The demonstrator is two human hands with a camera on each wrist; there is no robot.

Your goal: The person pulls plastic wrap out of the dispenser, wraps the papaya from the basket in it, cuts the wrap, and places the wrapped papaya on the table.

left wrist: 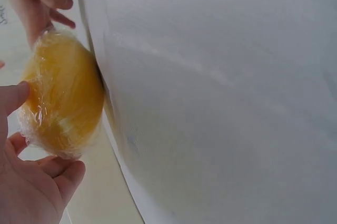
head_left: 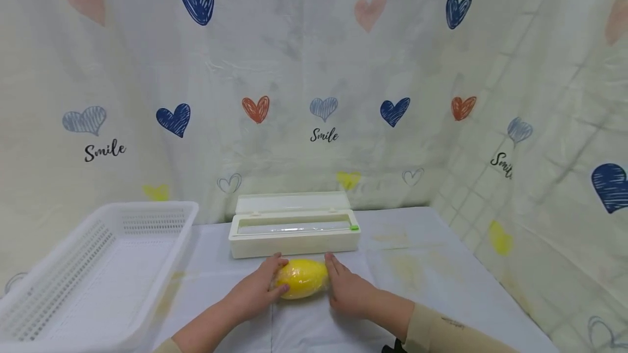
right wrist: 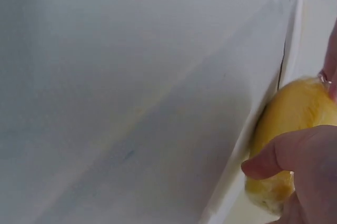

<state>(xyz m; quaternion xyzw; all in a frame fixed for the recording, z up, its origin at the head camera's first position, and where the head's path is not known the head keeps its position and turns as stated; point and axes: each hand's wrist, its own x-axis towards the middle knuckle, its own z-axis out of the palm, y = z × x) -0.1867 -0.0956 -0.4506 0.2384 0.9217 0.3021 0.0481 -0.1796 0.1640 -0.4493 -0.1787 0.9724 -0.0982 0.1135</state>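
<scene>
A yellow oval fruit (head_left: 301, 278), wrapped in shiny cling film, lies on the white-covered table between both hands. My left hand (head_left: 252, 293) grips its left end, the thumb on the near side and fingers at the far side. At the right end, my right hand (head_left: 350, 290) touches the fruit with fairly straight fingers. Crinkled film shows over the fruit (left wrist: 63, 95) in the left wrist view. In the right wrist view a digit of the right hand (right wrist: 310, 166) lies across the fruit (right wrist: 289, 110); its remaining fingers are mostly hidden.
Just behind the fruit stands a white cling film dispenser (head_left: 294, 244), lid raised, a film roll inside and a green slider (head_left: 354, 227) at its right end. A white perforated plastic basket (head_left: 169, 266) stands on the left. A heart-patterned curtain (head_left: 294, 70) hangs behind the table.
</scene>
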